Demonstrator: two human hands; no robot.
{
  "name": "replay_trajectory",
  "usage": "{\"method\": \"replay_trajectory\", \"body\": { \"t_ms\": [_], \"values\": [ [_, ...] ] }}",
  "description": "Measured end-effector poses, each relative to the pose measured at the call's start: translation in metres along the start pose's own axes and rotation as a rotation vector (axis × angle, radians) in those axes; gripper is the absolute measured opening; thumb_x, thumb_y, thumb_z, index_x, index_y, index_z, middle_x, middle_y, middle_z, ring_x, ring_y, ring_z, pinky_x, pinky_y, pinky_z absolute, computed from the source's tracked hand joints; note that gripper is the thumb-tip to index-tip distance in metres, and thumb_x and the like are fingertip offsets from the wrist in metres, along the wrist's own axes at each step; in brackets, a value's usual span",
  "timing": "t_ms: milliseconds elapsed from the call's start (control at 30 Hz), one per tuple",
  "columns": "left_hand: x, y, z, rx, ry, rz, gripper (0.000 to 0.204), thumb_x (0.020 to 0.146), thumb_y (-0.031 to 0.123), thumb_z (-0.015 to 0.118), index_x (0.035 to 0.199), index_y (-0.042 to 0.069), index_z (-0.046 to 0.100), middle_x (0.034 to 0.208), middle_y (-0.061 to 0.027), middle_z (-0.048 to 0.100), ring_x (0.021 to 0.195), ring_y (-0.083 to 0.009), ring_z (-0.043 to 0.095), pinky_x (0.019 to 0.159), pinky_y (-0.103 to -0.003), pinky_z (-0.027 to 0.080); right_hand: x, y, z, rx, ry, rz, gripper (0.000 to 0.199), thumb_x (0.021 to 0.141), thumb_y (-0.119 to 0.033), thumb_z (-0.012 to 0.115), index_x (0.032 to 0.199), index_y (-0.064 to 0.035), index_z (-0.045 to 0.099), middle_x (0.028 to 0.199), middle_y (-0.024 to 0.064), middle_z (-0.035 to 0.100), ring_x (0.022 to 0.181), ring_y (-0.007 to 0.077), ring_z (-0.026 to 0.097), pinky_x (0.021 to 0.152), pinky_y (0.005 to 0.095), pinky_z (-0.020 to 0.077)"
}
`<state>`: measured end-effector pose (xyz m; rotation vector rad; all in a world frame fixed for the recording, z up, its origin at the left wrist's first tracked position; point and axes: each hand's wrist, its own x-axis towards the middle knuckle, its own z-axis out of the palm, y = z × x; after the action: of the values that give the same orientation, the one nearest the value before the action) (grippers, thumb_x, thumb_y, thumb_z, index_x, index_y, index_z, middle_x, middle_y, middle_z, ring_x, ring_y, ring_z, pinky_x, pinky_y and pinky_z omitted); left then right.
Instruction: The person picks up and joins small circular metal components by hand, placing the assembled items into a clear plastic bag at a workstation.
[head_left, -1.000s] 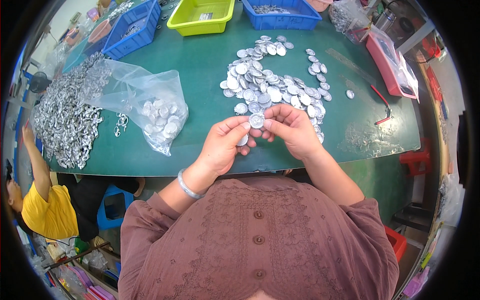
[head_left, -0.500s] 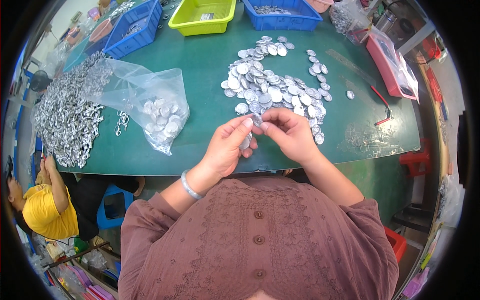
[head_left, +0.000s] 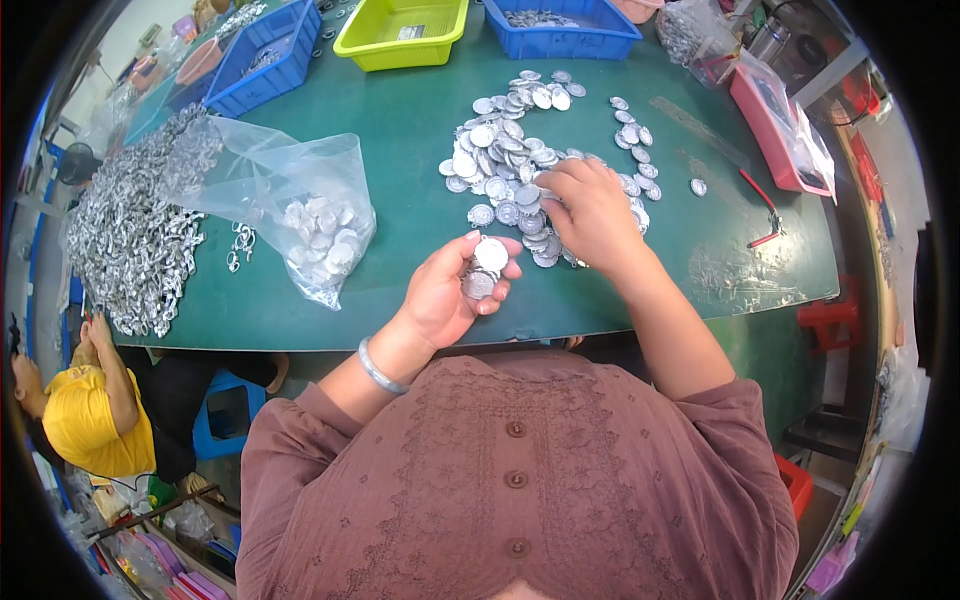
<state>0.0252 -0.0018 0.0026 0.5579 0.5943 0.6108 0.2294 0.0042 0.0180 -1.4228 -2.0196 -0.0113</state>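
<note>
Cupped near the table's front edge, my left hand [head_left: 445, 298] has its fingers curled round a few silver round medallions [head_left: 487, 262]. A bracelet circles that wrist. My right hand [head_left: 592, 215] rests over the right part of a loose pile of similar medallions [head_left: 500, 150], fingers bent down among them; its fingertips are partly hidden, so I cannot make out whether one is pinched. To the left, a clear plastic bag [head_left: 345, 185] lies on the green table [head_left: 420, 120] with more medallions inside.
A big heap of silver metal clasps [head_left: 140, 230] covers the table's left side. Blue tubs [head_left: 565, 42] and a lime-green tub [head_left: 400, 48] line the back. Red-handled pliers [head_left: 768, 205] and a pink tray [head_left: 775, 130] are at right. Another person in yellow [head_left: 100, 420] sits at left.
My right hand has left my left hand and moved up and right onto the pile. The left hand has turned more open, showing the medallions in it.
</note>
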Motion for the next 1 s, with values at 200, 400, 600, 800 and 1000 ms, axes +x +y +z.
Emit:
{"method": "replay_trajectory", "body": {
  "t_ms": [200, 400, 600, 800, 1000],
  "values": [
    [-0.003, 0.002, -0.002, -0.01, -0.069, 0.0, 0.041, 0.09, 0.031, 0.035, 0.107, -0.003, 0.051, 0.082, -0.0091, 0.058, 0.062, -0.0134, 0.05, 0.047, -0.021, 0.038, 0.013, -0.004, 0.001, -0.182, -0.258, -0.047, 0.018, 0.072, -0.011, 0.06, 0.09, -0.0077, 0.062, 0.09, 0.0038, 0.058, 0.089, 0.0234, 0.049, 0.081, 0.0363, 0.0349],
    [-0.003, 0.002, -0.005, -0.011, -0.077, 0.013, 0.043, 0.091, 0.032, 0.034, 0.109, -0.003, 0.05, 0.082, -0.0094, 0.059, 0.062, -0.0135, 0.051, 0.047, -0.022, 0.038, 0.016, 0.004, 0.008, -0.277, -0.324, -0.037, 0.014, 0.073, -0.014, 0.061, 0.086, -0.0084, 0.064, 0.084, 0.0026, 0.059, 0.087, 0.0228, 0.049, 0.079, 0.0352, 0.035],
    [-0.004, 0.004, -0.002, -0.01, -0.041, 0.024, 0.043, 0.091, 0.035, 0.035, 0.107, -0.001, 0.051, 0.083, -0.0091, 0.059, 0.064, -0.0142, 0.053, 0.048, -0.022, 0.039, 0.012, 0.002, 0.009, 0.107, 0.029, -0.01, 0.008, 0.073, -0.007, 0.06, 0.08, -0.0051, 0.063, 0.075, 0.0046, 0.059, 0.073, 0.0206, 0.054, 0.066, 0.0351, 0.042],
    [-0.004, 0.003, 0.005, 0.093, 0.143, 0.105, 0.019, 0.086, 0.018, 0.051, 0.101, 0.007, 0.054, 0.082, -0.0062, 0.06, 0.069, -0.0137, 0.057, 0.05, -0.022, 0.041, 0.0, -0.026, -0.009, 1.142, -0.139, 0.675, 0.014, 0.081, -0.007, 0.056, 0.091, 0.002, 0.057, 0.078, 0.0069, 0.062, 0.064, 0.01, 0.059, 0.056, 0.0217, 0.0445],
    [-0.003, 0.003, 0.012, 0.116, 0.166, 0.133, 0.014, 0.083, 0.014, 0.057, 0.096, 0.008, 0.056, 0.08, -0.0023, 0.058, 0.065, -0.0092, 0.053, 0.049, -0.02, 0.037, -0.008, -0.041, -0.013, 1.34, -0.212, 0.754, 0.014, 0.083, -0.009, 0.055, 0.092, 0.0011, 0.054, 0.08, 0.0091, 0.062, 0.068, 0.0138, 0.061, 0.059, 0.0228, 0.0467]
  ]
}}
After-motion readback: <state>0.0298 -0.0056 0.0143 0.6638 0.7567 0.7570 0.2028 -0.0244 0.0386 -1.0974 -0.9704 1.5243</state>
